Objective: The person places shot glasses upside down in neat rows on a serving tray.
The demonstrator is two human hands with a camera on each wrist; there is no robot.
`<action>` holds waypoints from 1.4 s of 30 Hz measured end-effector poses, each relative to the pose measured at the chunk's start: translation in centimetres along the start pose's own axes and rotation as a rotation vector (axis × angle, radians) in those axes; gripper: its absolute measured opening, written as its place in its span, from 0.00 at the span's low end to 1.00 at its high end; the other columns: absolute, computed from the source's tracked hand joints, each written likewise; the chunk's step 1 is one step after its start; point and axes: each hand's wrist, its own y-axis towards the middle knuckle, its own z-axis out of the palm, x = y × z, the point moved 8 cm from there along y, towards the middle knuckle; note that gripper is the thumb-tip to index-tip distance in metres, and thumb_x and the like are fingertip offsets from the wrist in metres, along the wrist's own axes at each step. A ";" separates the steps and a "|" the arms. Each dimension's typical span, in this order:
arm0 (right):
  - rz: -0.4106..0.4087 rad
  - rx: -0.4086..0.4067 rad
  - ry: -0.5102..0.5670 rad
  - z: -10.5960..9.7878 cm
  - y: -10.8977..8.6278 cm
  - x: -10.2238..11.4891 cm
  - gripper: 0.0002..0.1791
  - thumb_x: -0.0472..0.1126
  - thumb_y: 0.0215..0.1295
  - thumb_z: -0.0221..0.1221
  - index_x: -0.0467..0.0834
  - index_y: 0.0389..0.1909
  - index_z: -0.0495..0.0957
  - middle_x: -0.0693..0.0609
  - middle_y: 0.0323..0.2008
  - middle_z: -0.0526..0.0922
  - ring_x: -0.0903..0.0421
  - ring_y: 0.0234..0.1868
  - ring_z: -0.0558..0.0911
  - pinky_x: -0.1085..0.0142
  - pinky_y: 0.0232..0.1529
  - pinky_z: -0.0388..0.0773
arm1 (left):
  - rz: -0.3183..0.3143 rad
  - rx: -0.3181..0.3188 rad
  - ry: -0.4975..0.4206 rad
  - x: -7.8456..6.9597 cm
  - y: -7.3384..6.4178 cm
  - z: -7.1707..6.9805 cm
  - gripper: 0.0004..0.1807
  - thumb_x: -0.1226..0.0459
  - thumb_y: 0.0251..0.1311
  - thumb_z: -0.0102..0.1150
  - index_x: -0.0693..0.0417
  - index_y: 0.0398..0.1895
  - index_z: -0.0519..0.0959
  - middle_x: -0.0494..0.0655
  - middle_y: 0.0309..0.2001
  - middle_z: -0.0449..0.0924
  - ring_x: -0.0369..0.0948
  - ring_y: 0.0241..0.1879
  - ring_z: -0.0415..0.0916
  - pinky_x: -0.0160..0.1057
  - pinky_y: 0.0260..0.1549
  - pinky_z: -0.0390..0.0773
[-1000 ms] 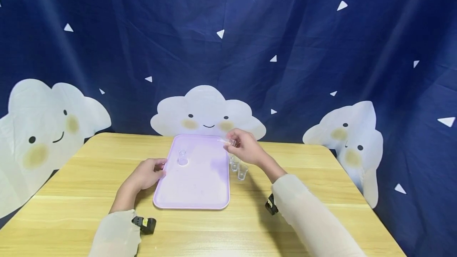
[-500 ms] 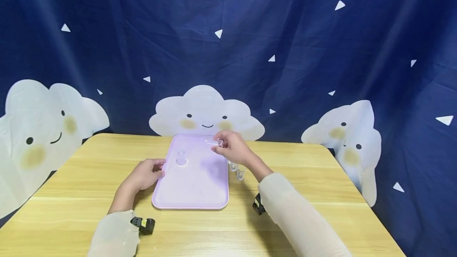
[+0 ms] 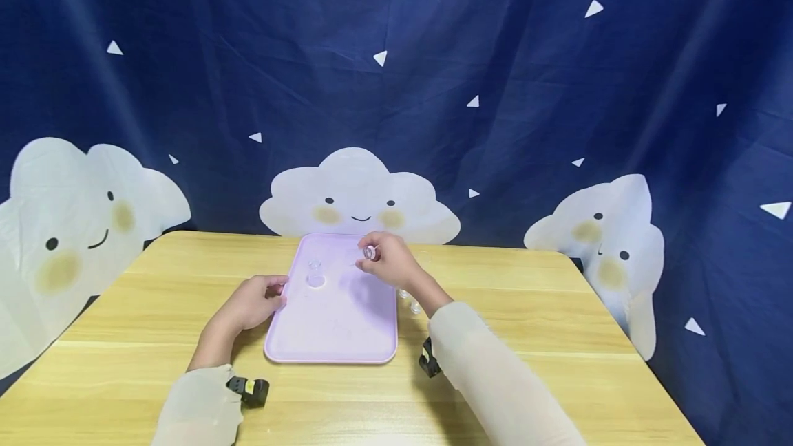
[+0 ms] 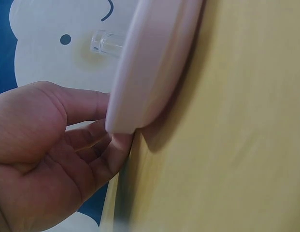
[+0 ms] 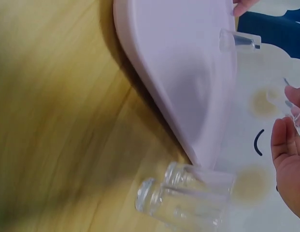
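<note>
My left hand (image 3: 252, 303) grips the left rim of a pale purple tray (image 3: 334, 336); the left wrist view shows the thumb (image 4: 89, 104) at the rim and fingers below the edge. Over the tray's far right part, my right hand (image 3: 396, 266) holds a clear shot glass (image 3: 369, 252) between thumb and fingertips. That glass is tilted, its thick base toward the head camera and its mouth toward the tray in the right wrist view. Another shot glass (image 5: 240, 42) stands upside down on the tray's left side.
Upright shot glasses (image 5: 188, 205) stand on the wooden table (image 3: 520, 336) just right of the tray, partly hidden by my right wrist in the head view. A dark blue curtain (image 3: 434, 88) with white clouds hangs behind the table.
My right hand has carried the shot glass leftward over the tray and turned it from lying sideways until its base faces the head camera. The left hand has stayed at the rim.
</note>
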 end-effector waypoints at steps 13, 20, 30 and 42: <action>0.098 -0.045 0.143 2.3 0.6 -0.5 0.17 0.27 0.56 0.69 0.33 0.48 0.84 0.51 0.33 0.82 0.61 0.31 0.75 0.74 0.30 0.73 | 0.006 -0.005 0.004 0.0 0.0 0.0 0.25 0.70 0.69 0.57 0.73 0.67 0.72 0.65 0.55 0.81 0.59 0.56 0.77 0.63 0.60 0.74; 0.158 -0.062 0.177 3.4 0.6 -1.3 0.15 0.28 0.55 0.69 0.36 0.45 0.85 0.50 0.34 0.84 0.61 0.33 0.75 0.73 0.33 0.75 | 0.009 -0.001 -0.001 0.1 0.1 0.1 0.25 0.70 0.69 0.57 0.73 0.67 0.71 0.66 0.56 0.80 0.62 0.59 0.75 0.64 0.61 0.72; 0.181 -0.037 0.133 5.0 0.7 -2.1 0.15 0.30 0.57 0.70 0.37 0.47 0.85 0.50 0.35 0.84 0.60 0.36 0.77 0.69 0.40 0.78 | 0.011 0.000 0.007 0.0 0.0 0.0 0.25 0.70 0.69 0.57 0.73 0.67 0.72 0.66 0.55 0.81 0.60 0.58 0.76 0.63 0.60 0.73; 0.167 -0.003 0.086 6.2 0.8 -2.5 0.15 0.29 0.57 0.68 0.36 0.47 0.85 0.46 0.38 0.86 0.60 0.37 0.79 0.70 0.41 0.79 | 0.005 0.003 0.007 0.3 0.1 0.1 0.25 0.70 0.69 0.56 0.72 0.68 0.71 0.67 0.57 0.80 0.63 0.61 0.74 0.64 0.62 0.71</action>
